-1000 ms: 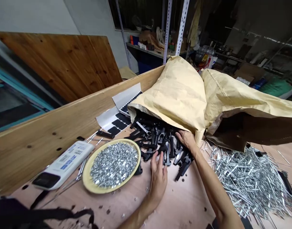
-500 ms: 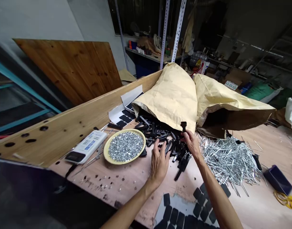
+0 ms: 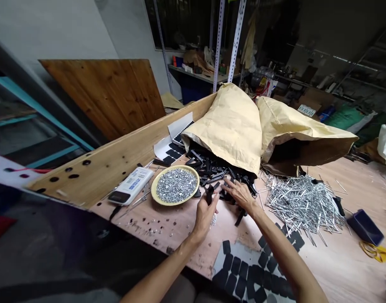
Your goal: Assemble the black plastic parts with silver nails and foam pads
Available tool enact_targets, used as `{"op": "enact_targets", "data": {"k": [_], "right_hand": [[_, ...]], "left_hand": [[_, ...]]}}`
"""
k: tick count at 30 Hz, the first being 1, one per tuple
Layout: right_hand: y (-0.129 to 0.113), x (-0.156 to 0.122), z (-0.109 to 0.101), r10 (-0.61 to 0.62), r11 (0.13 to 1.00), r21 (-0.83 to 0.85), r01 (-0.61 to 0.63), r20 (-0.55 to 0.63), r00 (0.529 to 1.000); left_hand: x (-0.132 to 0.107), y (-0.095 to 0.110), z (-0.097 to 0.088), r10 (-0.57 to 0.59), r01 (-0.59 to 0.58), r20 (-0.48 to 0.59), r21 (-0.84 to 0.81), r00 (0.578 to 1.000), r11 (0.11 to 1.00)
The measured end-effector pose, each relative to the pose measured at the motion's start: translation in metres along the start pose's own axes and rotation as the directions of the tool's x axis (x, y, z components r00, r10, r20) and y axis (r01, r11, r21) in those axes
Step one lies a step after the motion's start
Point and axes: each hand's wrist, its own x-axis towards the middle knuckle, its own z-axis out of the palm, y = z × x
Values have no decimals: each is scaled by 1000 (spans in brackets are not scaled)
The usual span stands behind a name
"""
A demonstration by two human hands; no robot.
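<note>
My left hand (image 3: pixel 204 213) is closed around a black plastic part (image 3: pixel 210 193) that stands up between thumb and fingers. A few small metal rings (image 3: pixel 214 219) show at the edge of its palm. My right hand (image 3: pixel 241 195) is just right of it, fingers apart and pointing left, above a heap of black plastic parts (image 3: pixel 208 165). Its fingertips are close to the left hand; whether they touch a part in the heap I cannot tell. Left of both hands, a cream bowl (image 3: pixel 153 194) holds many small shiny metal pieces.
Two large paper sacks (image 3: pixel 227 126) lie behind the heap. Thin metal rods (image 3: pixel 306 206) are piled at right, beside a dark blue tray (image 3: pixel 366 227). A white device (image 3: pixel 131 185) sits left of the bowl. Black pads (image 3: pixel 240 269) on a sheet lie near the front edge.
A black plastic part was in my right hand; now my left hand holds one. The right hand has lowered and opened its fingers. The view has shifted slightly.
</note>
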Motion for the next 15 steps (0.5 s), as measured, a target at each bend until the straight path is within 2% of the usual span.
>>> {"op": "enact_targets", "data": {"k": [3,6,10,12,15], "right_hand": [[-2,21,3,-109,990,-75,115,88,990],[0,35,6,-125,988,-79,134,114,986],[17,44,3,-161,986,-24,165,124,979],[26,42,-1,-125,992,23,123,124,984],[26,31,-6,81,981,174,-84,25,996]], "left_hand": [[-7,1,-10,-44,43,37,45,998,998],[-9,1,-16,-100,96,68,54,993,994],[-6,3,-19,-138,136,109,27,984,990],[-4,5,-19,-138,139,119,1,983,990],[0,6,-13,-144,154,148,-53,978,987]]}}
